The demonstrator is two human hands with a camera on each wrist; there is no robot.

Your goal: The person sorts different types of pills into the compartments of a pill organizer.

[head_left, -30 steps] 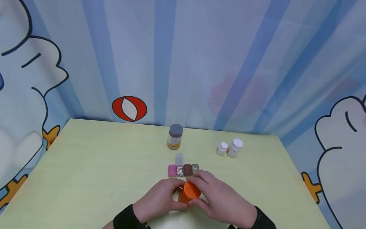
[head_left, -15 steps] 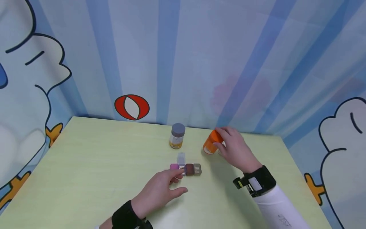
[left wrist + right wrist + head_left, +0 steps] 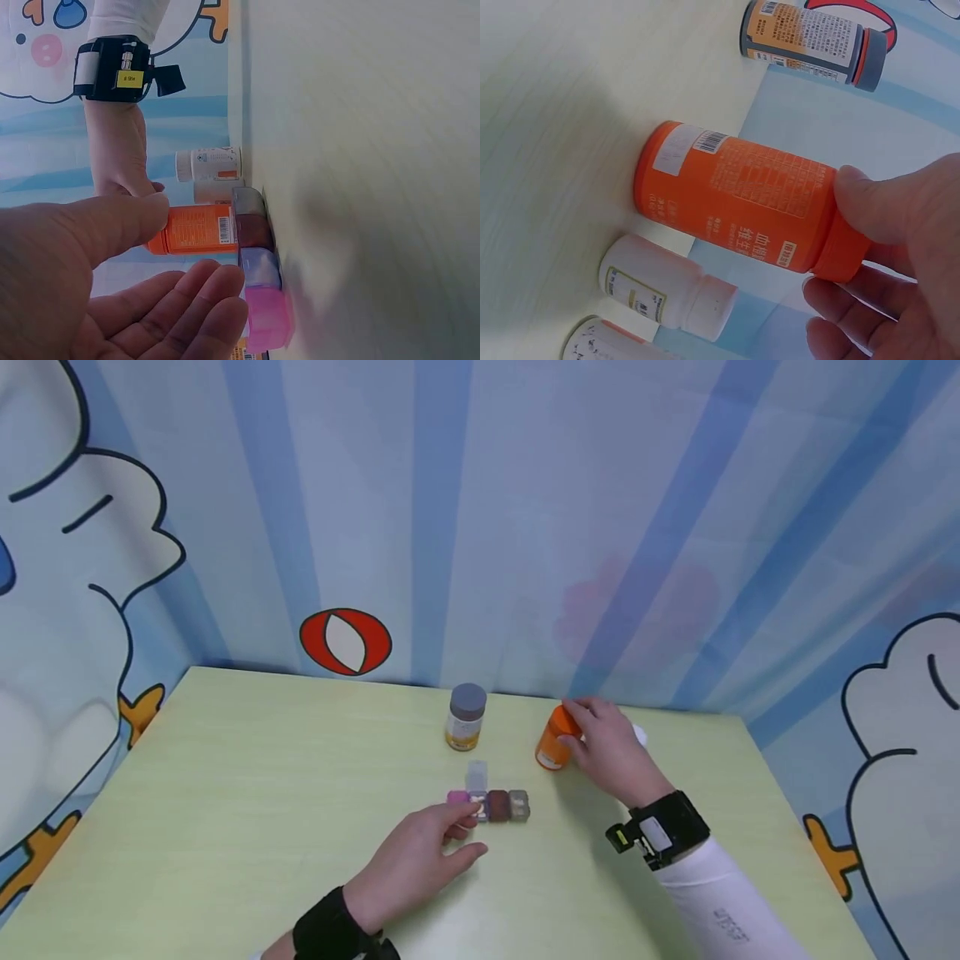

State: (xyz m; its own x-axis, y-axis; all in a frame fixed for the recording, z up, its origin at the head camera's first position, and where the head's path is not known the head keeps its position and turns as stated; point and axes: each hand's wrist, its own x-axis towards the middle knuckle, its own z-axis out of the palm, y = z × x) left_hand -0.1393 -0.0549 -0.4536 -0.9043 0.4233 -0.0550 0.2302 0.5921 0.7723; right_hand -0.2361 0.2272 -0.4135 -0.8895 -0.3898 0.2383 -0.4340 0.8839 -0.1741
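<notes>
My right hand (image 3: 611, 752) grips an orange pill bottle (image 3: 735, 199) by its capped end, thumb on one side and fingers on the other. In the head view the bottle stands nearly upright, slightly tilted, at the back right of the table. Near the front middle my left hand (image 3: 416, 864) hovers with loosely bent fingers and holds nothing. Just beyond its fingertips lies a small pill organizer (image 3: 498, 806) with pink, clear, dark red and grey compartments. The clear compartment's lid (image 3: 477, 774) is flipped up; the left fingers partly cover the pale pills inside.
A grey-capped bottle (image 3: 466, 718) stands at the back middle. Beside the orange bottle are two white bottles (image 3: 664, 285), mostly hidden by the right hand in the head view. A printed blue curtain (image 3: 510, 527) hangs along the table's (image 3: 300, 760) back edge.
The orange bottle was between both hands at the front. My right hand has carried it to the back right, while my left hand has let go and stayed near the organizer.
</notes>
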